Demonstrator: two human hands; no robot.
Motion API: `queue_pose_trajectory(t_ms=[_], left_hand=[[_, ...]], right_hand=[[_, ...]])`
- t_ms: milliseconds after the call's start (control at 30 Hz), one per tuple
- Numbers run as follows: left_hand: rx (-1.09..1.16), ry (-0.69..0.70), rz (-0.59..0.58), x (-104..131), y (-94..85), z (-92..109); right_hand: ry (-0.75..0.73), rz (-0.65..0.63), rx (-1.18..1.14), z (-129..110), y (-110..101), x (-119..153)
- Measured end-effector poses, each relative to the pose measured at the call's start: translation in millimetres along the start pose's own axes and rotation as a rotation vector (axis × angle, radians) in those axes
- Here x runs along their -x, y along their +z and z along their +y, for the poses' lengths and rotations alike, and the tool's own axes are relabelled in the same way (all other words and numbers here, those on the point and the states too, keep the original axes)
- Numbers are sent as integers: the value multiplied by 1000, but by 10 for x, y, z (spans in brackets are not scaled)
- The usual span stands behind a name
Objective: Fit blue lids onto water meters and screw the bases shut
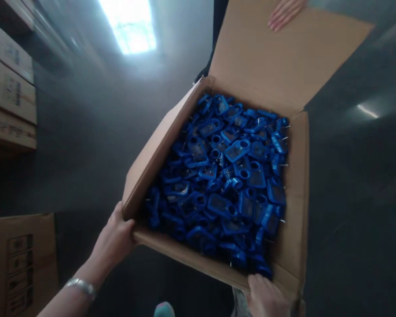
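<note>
A large open cardboard box point(298, 193) fills the middle of the view, tilted in the picture. Inside it lies a heap of blue plastic parts point(237, 150), each with a round hole at one end; thin metal pins stick out of some. My left hand point(117, 235), with a silver band at the wrist, grips the box at its near left corner, thumb over the rim. At the near right corner my right hand point(265, 296) is closed over the rim, its fingertips at the inner edge.
Another person's hand point(286, 13) rests on the raised far flap point(260, 57). Cartons point(9, 88) are stacked at the left, and a printed carton point(21, 264) stands at the lower left. The grey floor point(86, 145) reflects bright light.
</note>
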State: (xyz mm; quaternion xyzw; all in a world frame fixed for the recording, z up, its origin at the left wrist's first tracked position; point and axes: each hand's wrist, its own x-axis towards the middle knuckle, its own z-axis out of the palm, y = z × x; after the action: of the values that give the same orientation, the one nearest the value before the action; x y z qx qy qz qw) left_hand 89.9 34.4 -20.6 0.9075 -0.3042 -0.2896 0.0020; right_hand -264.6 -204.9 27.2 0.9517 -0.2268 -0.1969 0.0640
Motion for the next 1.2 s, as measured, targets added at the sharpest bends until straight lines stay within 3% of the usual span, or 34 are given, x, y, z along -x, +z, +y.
queue_pose_trajectory(t_ms=[100, 200, 467, 667, 933, 1200], left_hand=[[-16, 39, 56, -11, 41, -224], [-27, 39, 69, 7, 86, -246], [-158, -63, 61, 103, 117, 39], [-198, -56, 75, 94, 258, -48], [-205, -43, 50, 158, 67, -56], [-192, -10, 80, 161, 197, -80]], right_hand=[[31, -15, 31, -414, -72, -97], [50, -22, 56, -549, -102, -164], [95, -102, 2, -466, -173, -118], [151, -175, -45, -518, -123, -123], [241, -312, -55, -627, -301, -175], [274, -325, -74, -584, -253, -106]])
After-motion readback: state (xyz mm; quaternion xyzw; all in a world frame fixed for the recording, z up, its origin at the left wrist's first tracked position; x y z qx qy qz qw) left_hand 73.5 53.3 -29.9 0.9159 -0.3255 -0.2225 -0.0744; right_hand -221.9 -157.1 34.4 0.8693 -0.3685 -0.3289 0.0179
